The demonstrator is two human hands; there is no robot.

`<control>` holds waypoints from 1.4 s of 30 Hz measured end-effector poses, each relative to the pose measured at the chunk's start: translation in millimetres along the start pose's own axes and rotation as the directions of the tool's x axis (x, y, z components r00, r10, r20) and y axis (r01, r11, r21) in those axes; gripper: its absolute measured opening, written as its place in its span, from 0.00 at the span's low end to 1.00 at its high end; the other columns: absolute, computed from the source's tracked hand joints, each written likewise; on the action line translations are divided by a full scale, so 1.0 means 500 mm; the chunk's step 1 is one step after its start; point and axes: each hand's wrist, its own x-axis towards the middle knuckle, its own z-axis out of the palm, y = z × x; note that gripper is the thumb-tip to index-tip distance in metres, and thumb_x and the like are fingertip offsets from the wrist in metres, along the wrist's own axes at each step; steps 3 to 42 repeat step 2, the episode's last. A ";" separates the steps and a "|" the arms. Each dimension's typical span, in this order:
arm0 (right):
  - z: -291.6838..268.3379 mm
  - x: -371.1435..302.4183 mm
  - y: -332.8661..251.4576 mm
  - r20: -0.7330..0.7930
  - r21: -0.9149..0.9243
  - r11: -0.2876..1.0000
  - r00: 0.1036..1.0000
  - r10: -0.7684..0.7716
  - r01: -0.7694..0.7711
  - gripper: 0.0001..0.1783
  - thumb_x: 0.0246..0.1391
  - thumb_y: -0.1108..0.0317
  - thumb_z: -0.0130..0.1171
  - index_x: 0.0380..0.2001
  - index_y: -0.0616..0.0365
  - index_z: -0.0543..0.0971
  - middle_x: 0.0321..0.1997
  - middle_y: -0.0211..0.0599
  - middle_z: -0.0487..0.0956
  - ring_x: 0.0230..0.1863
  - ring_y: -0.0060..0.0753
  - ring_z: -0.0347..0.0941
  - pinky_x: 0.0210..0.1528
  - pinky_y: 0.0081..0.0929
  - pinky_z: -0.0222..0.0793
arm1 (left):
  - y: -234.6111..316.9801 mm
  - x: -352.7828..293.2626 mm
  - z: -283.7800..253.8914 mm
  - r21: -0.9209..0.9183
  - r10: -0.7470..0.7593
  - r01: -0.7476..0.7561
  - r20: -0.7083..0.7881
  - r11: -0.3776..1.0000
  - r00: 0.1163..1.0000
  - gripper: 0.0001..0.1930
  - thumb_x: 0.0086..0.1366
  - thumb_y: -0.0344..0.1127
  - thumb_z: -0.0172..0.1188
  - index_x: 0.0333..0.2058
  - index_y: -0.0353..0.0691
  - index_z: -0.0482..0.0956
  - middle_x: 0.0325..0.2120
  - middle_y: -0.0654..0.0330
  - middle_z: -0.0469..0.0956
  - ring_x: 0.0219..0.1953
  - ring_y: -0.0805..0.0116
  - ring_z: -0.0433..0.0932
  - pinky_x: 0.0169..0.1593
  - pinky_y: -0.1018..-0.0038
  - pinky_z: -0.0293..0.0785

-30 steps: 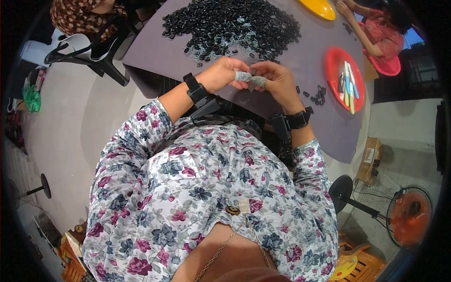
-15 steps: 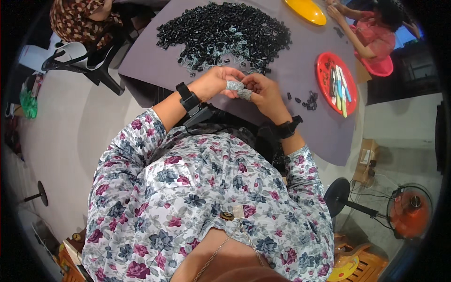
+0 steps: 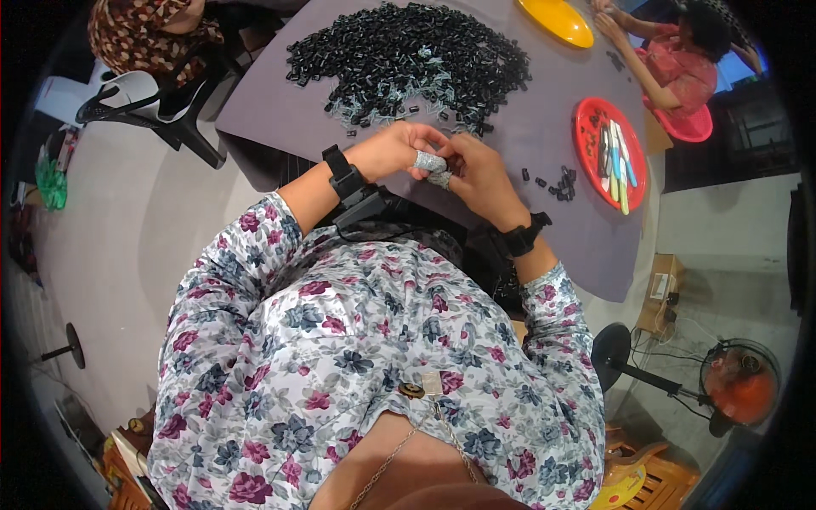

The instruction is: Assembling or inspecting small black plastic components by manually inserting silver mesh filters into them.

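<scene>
My left hand [image 3: 403, 153] and my right hand [image 3: 480, 177] meet over the near edge of the grey-purple table [image 3: 544, 242]. Both are closed, fingertips pinched together, and each thumb is wrapped in silvery-grey tape. Whatever lies between the fingers is too small and too covered to make out. Just beyond them spreads a wide heap of small black cylindrical pieces [image 3: 408, 59], with thin pale bluish slivers [image 3: 387, 106] mixed in on its near side. To the right of my right hand lies a small cluster of similar black pieces [image 3: 563, 184].
A red oval tray [image 3: 586, 174] at the right bears several slim tools with coloured handles [image 3: 619, 161]. Farther back stands a yellow tray [image 3: 557, 19]. One person [image 3: 680, 68] sits at the far right, another [image 3: 149, 38] at the far left beside a black chair [image 3: 183, 127].
My fingertips have drawn closer together, and the taped thumbs now overlap more. The right hand has turned slightly inward. The heap and trays stay in place apart from a slight view shift.
</scene>
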 end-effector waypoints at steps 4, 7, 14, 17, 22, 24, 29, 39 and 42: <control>0.000 -0.003 -0.001 -0.005 0.019 1.000 1.000 0.005 -0.005 0.18 0.43 0.81 0.63 0.41 0.60 0.76 0.37 0.38 0.77 0.37 0.36 0.78 0.40 0.32 0.74 | -0.002 0.001 0.001 -0.005 0.006 -0.006 0.016 1.000 1.000 0.21 0.65 0.22 0.59 0.57 0.30 0.72 0.41 0.61 0.83 0.34 0.79 0.79 0.36 0.83 0.78; 0.000 -0.003 -0.001 -0.005 0.019 1.000 1.000 0.005 -0.005 0.18 0.43 0.81 0.63 0.41 0.60 0.76 0.37 0.38 0.77 0.37 0.36 0.78 0.40 0.32 0.74 | -0.002 0.001 0.001 -0.005 0.006 -0.006 0.016 1.000 1.000 0.21 0.65 0.22 0.59 0.57 0.30 0.72 0.41 0.61 0.83 0.34 0.79 0.79 0.36 0.83 0.78; 0.000 -0.003 -0.001 -0.005 0.019 1.000 1.000 0.005 -0.005 0.18 0.43 0.81 0.63 0.41 0.60 0.76 0.37 0.38 0.77 0.37 0.36 0.78 0.40 0.32 0.74 | -0.002 0.001 0.001 -0.005 0.006 -0.006 0.016 1.000 1.000 0.21 0.65 0.22 0.59 0.57 0.30 0.72 0.41 0.61 0.83 0.34 0.79 0.79 0.36 0.83 0.78; 0.000 -0.003 -0.001 -0.005 0.019 1.000 1.000 0.005 -0.005 0.18 0.43 0.81 0.63 0.41 0.60 0.76 0.37 0.38 0.77 0.37 0.36 0.78 0.40 0.32 0.74 | -0.002 0.001 0.001 -0.005 0.006 -0.006 0.016 1.000 1.000 0.21 0.65 0.22 0.59 0.57 0.30 0.72 0.41 0.61 0.83 0.34 0.79 0.79 0.36 0.83 0.78; 0.000 -0.003 -0.001 -0.005 0.019 1.000 1.000 0.005 -0.005 0.18 0.43 0.81 0.63 0.41 0.60 0.76 0.37 0.38 0.77 0.37 0.36 0.78 0.40 0.32 0.74 | -0.002 0.001 0.001 -0.005 0.006 -0.006 0.016 1.000 1.000 0.21 0.65 0.22 0.59 0.57 0.30 0.72 0.41 0.61 0.83 0.34 0.79 0.79 0.36 0.83 0.78; 0.000 -0.003 -0.001 -0.005 0.019 1.000 1.000 0.005 -0.005 0.18 0.43 0.81 0.63 0.41 0.60 0.76 0.37 0.38 0.77 0.37 0.36 0.78 0.40 0.32 0.74 | -0.002 0.001 0.001 -0.005 0.006 -0.006 0.016 1.000 1.000 0.21 0.65 0.22 0.59 0.57 0.30 0.72 0.41 0.61 0.83 0.34 0.79 0.79 0.36 0.83 0.78; 0.000 -0.003 -0.001 -0.005 0.019 1.000 1.000 0.005 -0.005 0.18 0.43 0.81 0.63 0.41 0.60 0.76 0.37 0.38 0.77 0.37 0.36 0.78 0.40 0.32 0.74 | -0.002 0.001 0.001 -0.005 0.006 -0.006 0.016 1.000 1.000 0.21 0.65 0.22 0.59 0.57 0.30 0.72 0.41 0.61 0.83 0.34 0.79 0.79 0.36 0.83 0.78; 0.000 -0.003 -0.001 -0.005 0.019 1.000 1.000 0.005 -0.005 0.18 0.43 0.81 0.63 0.41 0.60 0.76 0.37 0.38 0.77 0.37 0.36 0.78 0.40 0.32 0.74 | -0.002 0.001 0.001 -0.005 0.006 -0.006 0.016 1.000 1.000 0.21 0.65 0.22 0.59 0.57 0.30 0.72 0.41 0.61 0.83 0.34 0.79 0.79 0.36 0.83 0.78; 0.000 -0.003 -0.001 -0.005 0.019 1.000 1.000 0.005 -0.005 0.18 0.43 0.81 0.63 0.41 0.60 0.76 0.37 0.38 0.77 0.37 0.36 0.78 0.40 0.32 0.74 | -0.002 0.001 0.001 -0.005 0.006 -0.006 0.016 1.000 1.000 0.21 0.65 0.22 0.59 0.57 0.30 0.72 0.41 0.61 0.83 0.34 0.79 0.79 0.36 0.83 0.78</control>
